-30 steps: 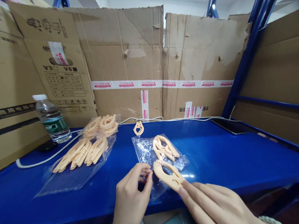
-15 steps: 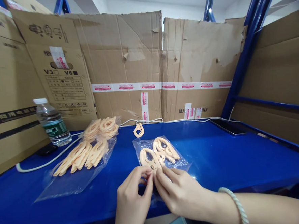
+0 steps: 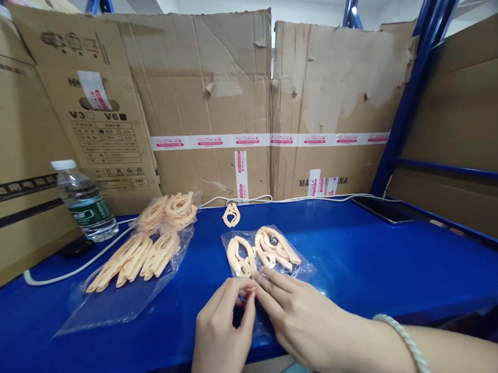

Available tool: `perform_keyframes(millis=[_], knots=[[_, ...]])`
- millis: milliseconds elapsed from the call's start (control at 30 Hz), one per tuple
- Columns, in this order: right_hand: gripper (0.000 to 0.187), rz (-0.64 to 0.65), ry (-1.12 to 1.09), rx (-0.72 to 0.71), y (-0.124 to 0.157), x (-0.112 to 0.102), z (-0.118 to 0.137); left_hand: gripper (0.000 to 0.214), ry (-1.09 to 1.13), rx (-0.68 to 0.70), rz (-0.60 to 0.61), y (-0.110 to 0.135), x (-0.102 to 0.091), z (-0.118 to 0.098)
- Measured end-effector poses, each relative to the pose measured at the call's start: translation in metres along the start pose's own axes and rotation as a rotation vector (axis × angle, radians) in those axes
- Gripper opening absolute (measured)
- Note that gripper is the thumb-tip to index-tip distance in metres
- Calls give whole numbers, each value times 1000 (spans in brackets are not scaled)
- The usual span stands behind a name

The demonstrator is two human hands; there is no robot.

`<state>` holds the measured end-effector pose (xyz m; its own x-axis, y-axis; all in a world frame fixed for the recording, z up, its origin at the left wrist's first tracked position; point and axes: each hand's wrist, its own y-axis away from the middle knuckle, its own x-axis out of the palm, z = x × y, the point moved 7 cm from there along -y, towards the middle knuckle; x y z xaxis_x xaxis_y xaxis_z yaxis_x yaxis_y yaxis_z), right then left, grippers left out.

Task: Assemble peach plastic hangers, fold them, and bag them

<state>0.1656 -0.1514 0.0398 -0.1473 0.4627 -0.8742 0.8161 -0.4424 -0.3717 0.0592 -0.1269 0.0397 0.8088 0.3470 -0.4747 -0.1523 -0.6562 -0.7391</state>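
A small clear plastic bag lies before me, with several peach folding hangers inside or on it. My left hand is closed in a pinch at the bag's near edge, below the left-hand hanger. Across the same edge lies my right hand, its fingertips pressed together on the plastic, touching the lower end of that hanger; the thumb is hidden. Both hands' fingertips nearly meet. Further back, a single folded hanger rests on the blue table.
On the left is a larger clear bag with several more hangers. Behind it stand a water bottle and a black object. A white cable runs along the back to a phone. Cardboard sheets wall the table.
The left-hand hanger has moved up and slightly left, away from my fingertips. My right hand's fingers have flattened from a pinch over the bag. The view has shifted slightly.
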Motion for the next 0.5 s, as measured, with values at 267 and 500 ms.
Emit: perform_keyframes(millis=[267, 500], knots=[[25, -161, -319, 170, -23, -57, -62, 21, -1, 31, 67, 0, 2, 1], [51, 164, -154, 156, -116, 48, -176, 30, -21, 113, 34, 1, 1, -5]])
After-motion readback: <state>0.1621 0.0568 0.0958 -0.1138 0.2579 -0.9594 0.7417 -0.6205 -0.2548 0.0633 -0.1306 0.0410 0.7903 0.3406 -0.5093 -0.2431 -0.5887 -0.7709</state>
